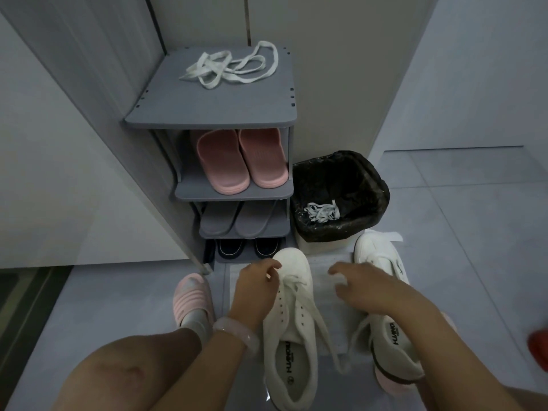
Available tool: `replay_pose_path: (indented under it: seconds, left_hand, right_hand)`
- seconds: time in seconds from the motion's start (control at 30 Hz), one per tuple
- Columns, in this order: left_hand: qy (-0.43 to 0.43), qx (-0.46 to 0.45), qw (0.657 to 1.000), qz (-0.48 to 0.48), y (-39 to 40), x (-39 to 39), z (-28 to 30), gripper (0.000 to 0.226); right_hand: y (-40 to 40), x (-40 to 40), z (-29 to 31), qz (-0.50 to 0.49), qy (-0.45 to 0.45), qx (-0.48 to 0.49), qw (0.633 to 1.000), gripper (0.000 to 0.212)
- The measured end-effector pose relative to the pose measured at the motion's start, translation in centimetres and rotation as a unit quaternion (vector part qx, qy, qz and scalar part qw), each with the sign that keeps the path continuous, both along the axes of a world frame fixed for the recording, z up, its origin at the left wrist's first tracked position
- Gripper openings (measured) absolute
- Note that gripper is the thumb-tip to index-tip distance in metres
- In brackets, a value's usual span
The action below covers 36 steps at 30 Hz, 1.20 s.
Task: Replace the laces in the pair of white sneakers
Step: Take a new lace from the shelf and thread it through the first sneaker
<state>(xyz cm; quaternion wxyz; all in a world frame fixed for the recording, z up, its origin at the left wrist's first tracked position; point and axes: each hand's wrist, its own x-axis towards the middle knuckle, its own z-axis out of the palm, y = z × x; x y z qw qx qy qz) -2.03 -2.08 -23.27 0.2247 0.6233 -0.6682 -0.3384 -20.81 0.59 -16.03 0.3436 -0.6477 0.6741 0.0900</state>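
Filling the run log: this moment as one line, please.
left hand: pinches lace on left sneaker | right hand: open above paper | right sneaker: unlaced | bin: old laces | rack top: spare laces

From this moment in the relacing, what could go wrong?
1. The lace trails loose over the near sneaker onto the floor; it may slip out of an eyelet as the left hand works.
2. The spare laces lie tangled on the shoe rack, so pulling one free may knot them.
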Motion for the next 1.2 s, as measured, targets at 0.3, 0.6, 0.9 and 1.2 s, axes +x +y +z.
replay_pose_path:
  seconds: [0.3,0.6,0.9,1.2]
  left_hand:
    - [-0.101,-0.029,0.990,-0.098,0.2,-0.7,-0.9,0.016]
    - [-0.013,0.094,0.992,-0.089,-1.1,-0.4,-1.4,0.013]
    - [-0.022,0.155,0.983,-0.097,-1.8,-0.1,-1.3,0.025]
    - [-0.066,0.192,0.977,-0.058,0.6,0.8,0.0,0.032]
  right_hand:
    - [0.5,4.2,-5.6,-0.050,-0.046,-0.154,0.986,0.022]
    - [1.4,6.4,-6.0,-0.015,-0.030,-0.137,0.990,0.024]
    - [1.1,6.5,-7.0,-0.036,-0.037,-0.128,0.990,0.023]
    - [0.9,5.8,-6.7,-0.111,-0.207,-0.071,0.969,0.022]
